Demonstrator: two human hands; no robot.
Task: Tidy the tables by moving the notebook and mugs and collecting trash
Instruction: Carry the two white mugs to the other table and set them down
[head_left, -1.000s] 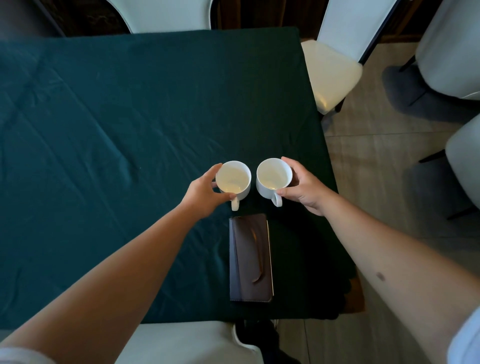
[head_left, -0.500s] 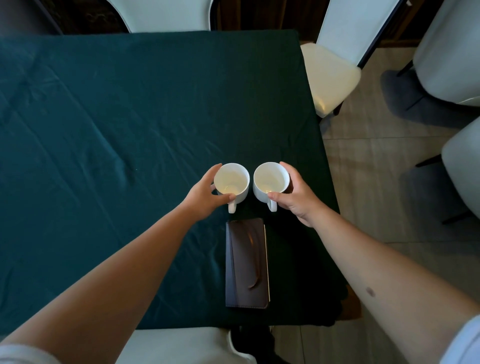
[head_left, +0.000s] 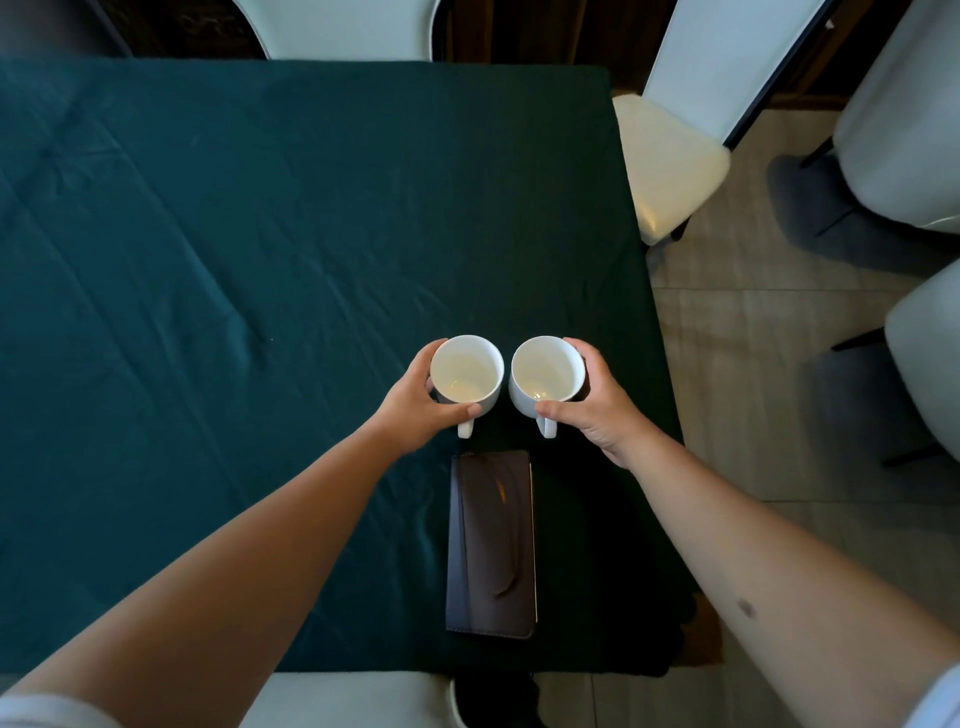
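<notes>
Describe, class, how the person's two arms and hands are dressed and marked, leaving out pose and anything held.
Both forearms are bare down to the hands. The left hand and right hand show no gloves, rings, watch or bracelet. A pale sleeve edge shows at the left arm's bottom corner, and a light bluish-white one at the right. A small dark mark sits on the right forearm.

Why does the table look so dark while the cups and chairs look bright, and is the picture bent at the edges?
Head view: the dark green tablecloth soaks up light, the notebook nearly vanishes, while the two white mugs and the chair seat catch it; the wide lens stretches both forearms at the bottom; all is in focus.
</notes>
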